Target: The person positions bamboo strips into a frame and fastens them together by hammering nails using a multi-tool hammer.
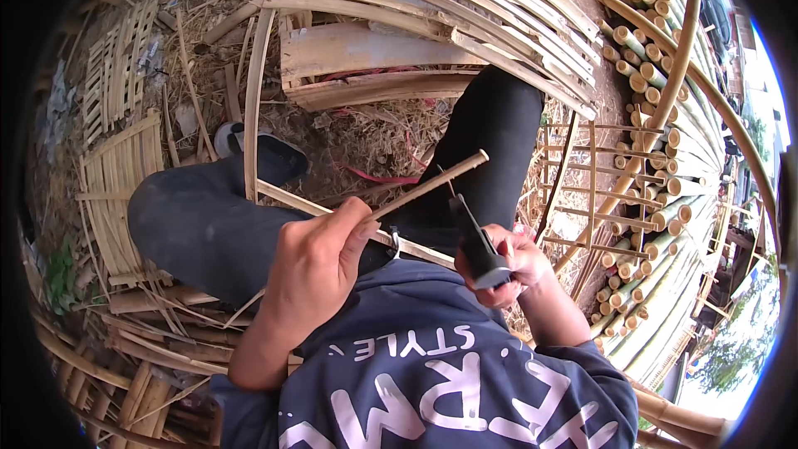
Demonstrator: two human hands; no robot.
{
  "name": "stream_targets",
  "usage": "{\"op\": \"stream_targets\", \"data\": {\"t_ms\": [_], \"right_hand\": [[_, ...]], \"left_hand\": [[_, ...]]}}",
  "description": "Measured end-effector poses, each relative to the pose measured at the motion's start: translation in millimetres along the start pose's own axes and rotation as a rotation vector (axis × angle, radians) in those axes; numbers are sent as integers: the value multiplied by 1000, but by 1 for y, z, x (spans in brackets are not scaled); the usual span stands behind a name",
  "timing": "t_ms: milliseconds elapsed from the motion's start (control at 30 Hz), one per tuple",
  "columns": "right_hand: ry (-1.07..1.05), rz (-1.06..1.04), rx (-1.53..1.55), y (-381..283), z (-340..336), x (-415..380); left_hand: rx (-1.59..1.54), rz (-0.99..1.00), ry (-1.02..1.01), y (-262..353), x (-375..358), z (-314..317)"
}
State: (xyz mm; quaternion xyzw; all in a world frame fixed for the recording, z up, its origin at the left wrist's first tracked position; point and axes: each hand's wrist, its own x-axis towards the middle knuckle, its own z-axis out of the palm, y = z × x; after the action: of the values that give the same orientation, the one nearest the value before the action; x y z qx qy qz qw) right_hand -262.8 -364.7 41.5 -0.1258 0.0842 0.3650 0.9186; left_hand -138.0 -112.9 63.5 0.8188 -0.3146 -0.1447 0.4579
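My left hand (320, 262) is closed on the lower end of a thin bamboo strip (440, 179), which slants up to the right over my dark trousers. In my right hand (511, 266) is a black-handled tool (472, 237), its thin tip pointing up beside the strip; whether the tip touches the strip I cannot tell. Beneath my left hand a longer bamboo slat (291, 198) crosses my lap, meeting an upright slat (256, 100) at its left end.
A slatted bamboo frame (374, 12) spans the top over a wide bamboo piece (366, 50). Cut bamboo poles (665, 199) are stacked at right beside a bamboo lattice (592, 175). Woven panels (125, 175) lie at left on straw-littered ground.
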Motion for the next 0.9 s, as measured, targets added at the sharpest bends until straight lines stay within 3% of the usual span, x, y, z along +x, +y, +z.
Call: {"op": "stream_targets", "data": {"t_ms": [33, 133, 267, 300, 333, 400, 467, 500, 533, 600, 667, 700, 800, 833, 867, 900], "right_hand": [[146, -52, -243, -9, 9, 1], [726, -320, -1739, -17, 44, 10], [459, -57, -707, -14, 38, -1], [291, 10, -140, -10, 22, -9], [109, 35, 4, -3, 11, -9], [117, 0, -43, -3, 6, -13], [466, -62, -918, -18, 28, -8], [727, -176, -1747, -21, 49, -2], [885, -170, -1906, -20, 54, -1], [834, -357, -1930, -12, 41, 1], [548, -137, -1179, -17, 33, -7], [247, 43, -336, -17, 15, -19], [81, 55, 4, -6, -2, -21], [223, 35, -127, -15, 4, -24], [303, 49, -480, -27, 11, -24], [496, -89, -1161, -29, 27, -17]], "left_hand": [[13, -18, -16, -3, 0, -2], [95, -19, 39, -10, 1, 4], [114, 10, 26, -14, -2, 5], [99, 19, 13, -11, -1, 4], [83, 27, -2, -5, -1, 2], [67, 25, -25, -3, -3, 2], [71, 20, -25, -8, -1, 2], [108, 15, -4, -8, 0, 4], [142, 12, 16, -9, 1, 6], [166, 2, 17, -7, 0, 5], [131, -8, 28, -3, 1, 4], [144, 29, 36, -2, 0, 4], [158, 76, 8, 2, -5, 5], [161, 56, -20, -2, -2, 4], [166, 37, -45, -5, 0, 2], [171, 26, -54, -5, 1, 1]]}}
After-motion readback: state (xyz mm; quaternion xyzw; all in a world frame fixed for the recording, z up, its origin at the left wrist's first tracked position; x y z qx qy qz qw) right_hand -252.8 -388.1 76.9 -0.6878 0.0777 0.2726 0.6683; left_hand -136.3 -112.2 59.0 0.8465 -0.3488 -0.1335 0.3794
